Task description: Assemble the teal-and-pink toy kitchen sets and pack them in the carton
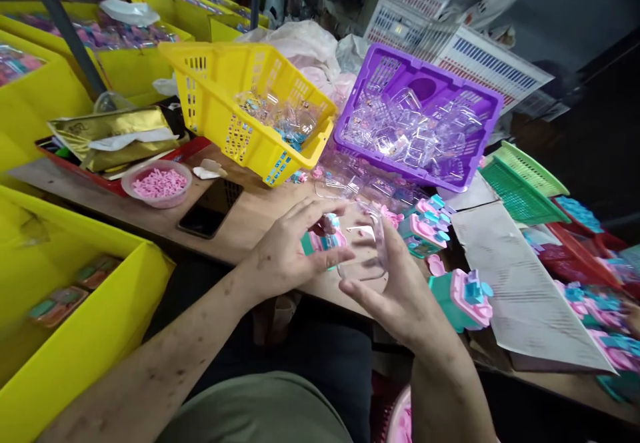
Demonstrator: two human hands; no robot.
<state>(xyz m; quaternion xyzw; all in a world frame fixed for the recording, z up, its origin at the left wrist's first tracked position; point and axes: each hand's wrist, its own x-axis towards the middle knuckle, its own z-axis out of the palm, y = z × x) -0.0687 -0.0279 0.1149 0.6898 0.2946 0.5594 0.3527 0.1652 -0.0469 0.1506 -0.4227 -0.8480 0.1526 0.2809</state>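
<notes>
My left hand (293, 253) is closed around a small teal-and-pink plastic toy (336, 237), partly hidden behind its fingers and thumb. A clear plastic cover (367, 266) sits in my right hand (410, 289), between thumb and fingers, right beside that toy. The cover's open side cannot be made out. To the right of my right hand, a teal box with a pink lid and blue parts (463, 299) lies on the table. A similar teal-and-pink toy (425, 226) stands farther back, with a loose pink piece (436, 265) between them.
A yellow basket (200, 106) and a purple basket (417, 69), both with clear plastic parts, stand at the back. At left are a tub of pink pieces (159, 184), a phone (213, 209) and a yellow bin (100, 309). Grey cardboard (530, 289) lies at right.
</notes>
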